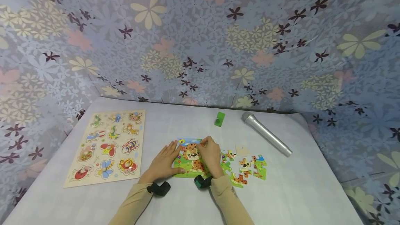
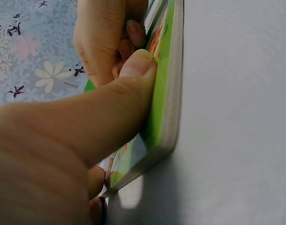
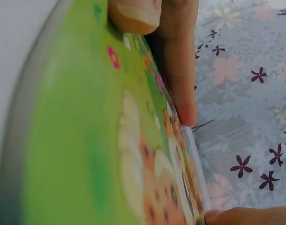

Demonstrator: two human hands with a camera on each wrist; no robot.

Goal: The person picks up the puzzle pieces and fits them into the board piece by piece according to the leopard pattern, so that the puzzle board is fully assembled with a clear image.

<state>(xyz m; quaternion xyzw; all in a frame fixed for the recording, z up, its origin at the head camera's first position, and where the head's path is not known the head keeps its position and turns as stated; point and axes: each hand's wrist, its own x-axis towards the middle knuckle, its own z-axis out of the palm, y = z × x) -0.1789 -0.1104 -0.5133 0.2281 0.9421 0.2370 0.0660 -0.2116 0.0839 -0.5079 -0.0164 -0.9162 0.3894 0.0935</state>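
Observation:
A jigsaw puzzle board [image 1: 190, 175] with a spotted leopard cub on green grass lies in front of me. My left hand [image 1: 163, 162] rests on its left side, fingers spread along the left edge. In the left wrist view the left thumb [image 2: 110, 101] lies extended over the green near border. My right hand [image 1: 211, 153] is at the board's upper right, thumb and fingers bunched with the tips down at the picture. I cannot tell whether a piece is between them. Several loose puzzle pieces [image 1: 260, 172] lie just right of the board, including one pale, face-down piece [image 1: 242, 151].
On the left lies a wooden peg puzzle [image 1: 103, 160] with insects and animals. A silver microphone [image 1: 267, 133] lies at the right back, near a small green block [image 1: 219, 119]. A floral curtain [image 1: 200, 44] hangs behind the white table [image 1: 175, 204].

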